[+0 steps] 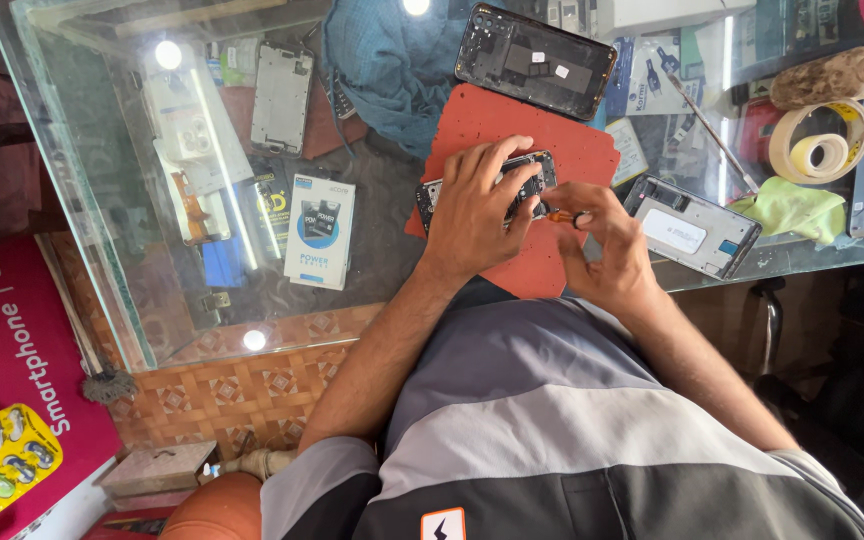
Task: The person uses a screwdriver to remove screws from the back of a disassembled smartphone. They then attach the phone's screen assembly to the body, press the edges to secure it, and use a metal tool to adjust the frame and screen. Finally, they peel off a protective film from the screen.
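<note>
The fingers of the left hand (477,205) were spread and pressed down on an opened smartphone (527,180), holding it flat. The fingers of the right hand (602,240) were closed around a small screwdriver with an orange handle (564,216), and its tip pointed at the edge of the phone. The phone lay on a red work mat (572,140), which rested on a glass counter (102,200).

Just beyond the mat lay a black phone back cover (535,60) and a blue cloth (382,60). To the right of the right hand was a silver phone frame (692,228), beside a green cloth (797,210) and 1 roll of tape (820,145). Under the glass, left of the hands, a white and blue box (319,232) was visible.
</note>
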